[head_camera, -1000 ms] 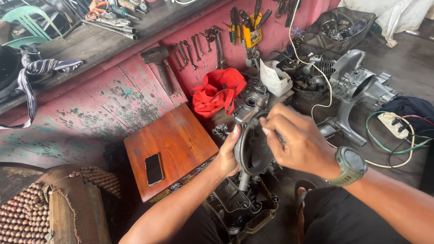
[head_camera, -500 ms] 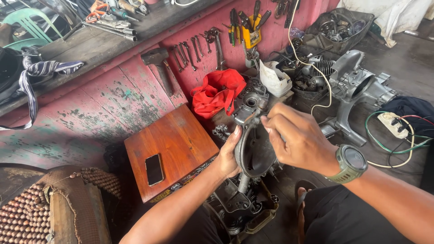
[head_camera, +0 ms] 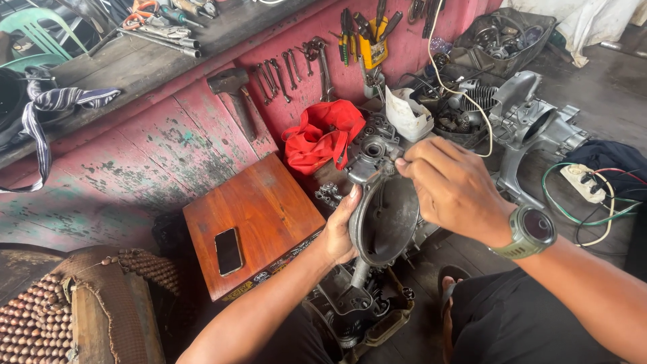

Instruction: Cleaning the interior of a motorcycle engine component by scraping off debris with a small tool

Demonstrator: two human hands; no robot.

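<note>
Over the engine block, low centre: an oval grey crankcase cover stands on edge above the dismantled engine, its hollow side towards the camera.
Left hand: the left hand cups the cover's left rim, palm against the metal, fingers wrapped behind it; the grip looks the same as half a second and a second ago.
Right hand: the right hand is curled narrow, its fingertips pinched at the cover's top end; whether they hold a small part is too fine to tell.
What has changed: the right hand has slid up and left along the cover's upper edge, from its right side to the top lug; the cover itself has hardly moved.
What that means: the work seems to have narrowed from steadying the cover to handling one point at its top, with the left hand as the brace.
Wrist: a green watch sits on the right wrist.
Wooden box, left of the engine: a black phone lies near the front-left corner of the brown lid.
Behind: a red rag lies against the pink bench wall, under hanging spanners and a hammer.
Right: a second grey engine casing rests on the floor, well apart from the hands.
</note>
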